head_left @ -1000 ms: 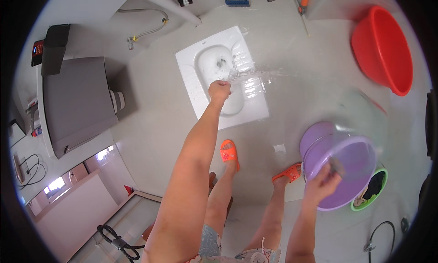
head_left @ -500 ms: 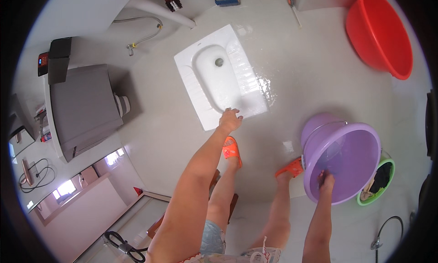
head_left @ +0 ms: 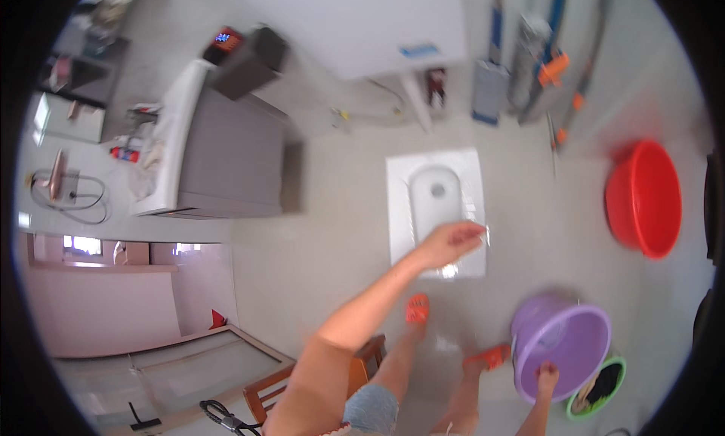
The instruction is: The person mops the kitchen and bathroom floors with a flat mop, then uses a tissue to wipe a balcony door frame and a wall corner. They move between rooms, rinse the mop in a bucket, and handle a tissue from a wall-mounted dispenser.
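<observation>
My left hand reaches out above the near end of a white squat toilet set in the floor. Its fingers are stretched to the right, slightly blurred, with nothing visible in them. On the right, my right hand is closed inside a purple bucket, just past its near rim. Whatever those fingers hold, if anything, cannot be made out. Something pale and see-through shows by the bucket's far inner wall. A metal handle hangs at the bucket's side.
A green basin with dark cloth stands beside the bucket. Farther right is a red tub. Mops and brushes lean at the back. A grey cabinet stands left; a wooden chair is near me.
The view has swung, bringing the back wall into sight. My left hand has moved from the toilet's near edge out over it, fingers now pointing right. My right hand stays inside the bucket.
</observation>
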`<state>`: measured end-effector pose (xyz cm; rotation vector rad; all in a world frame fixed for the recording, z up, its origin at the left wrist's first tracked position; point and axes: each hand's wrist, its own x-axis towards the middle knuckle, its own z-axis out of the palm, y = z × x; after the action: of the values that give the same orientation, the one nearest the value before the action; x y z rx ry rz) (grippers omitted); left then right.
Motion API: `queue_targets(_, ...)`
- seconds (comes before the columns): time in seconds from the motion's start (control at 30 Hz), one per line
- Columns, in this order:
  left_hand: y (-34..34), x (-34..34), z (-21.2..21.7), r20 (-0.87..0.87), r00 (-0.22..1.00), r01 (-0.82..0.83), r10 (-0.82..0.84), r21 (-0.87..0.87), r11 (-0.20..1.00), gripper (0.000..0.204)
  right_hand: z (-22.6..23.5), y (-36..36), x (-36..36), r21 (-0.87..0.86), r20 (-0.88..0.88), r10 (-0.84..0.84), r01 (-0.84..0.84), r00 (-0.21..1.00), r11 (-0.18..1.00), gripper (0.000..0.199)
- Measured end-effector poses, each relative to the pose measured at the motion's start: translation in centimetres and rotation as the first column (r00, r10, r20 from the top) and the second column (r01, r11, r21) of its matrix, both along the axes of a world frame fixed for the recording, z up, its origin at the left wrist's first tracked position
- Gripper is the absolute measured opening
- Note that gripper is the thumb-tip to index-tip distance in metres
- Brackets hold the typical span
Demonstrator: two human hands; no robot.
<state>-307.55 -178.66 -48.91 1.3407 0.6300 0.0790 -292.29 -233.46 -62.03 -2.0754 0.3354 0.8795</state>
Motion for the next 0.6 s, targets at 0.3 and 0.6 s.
queue_targets(0.3,7.5,-12.3,-2.4,-0.601,0.782,0.265,0.167,0.562,0.784,0.04,8.4,21.0,-3.1,-0.366,0.285,0.8,-0.712,0.528,0.6,0.038)
queue_targets(0.6,32.2,-6.9,22.6,0.341,0.648,-0.759,0.681,0.353,0.546,0.033,20.1,34.0,-9.7,-0.279,0.23,0.853,-0.808,0.469,0.519,0.033)
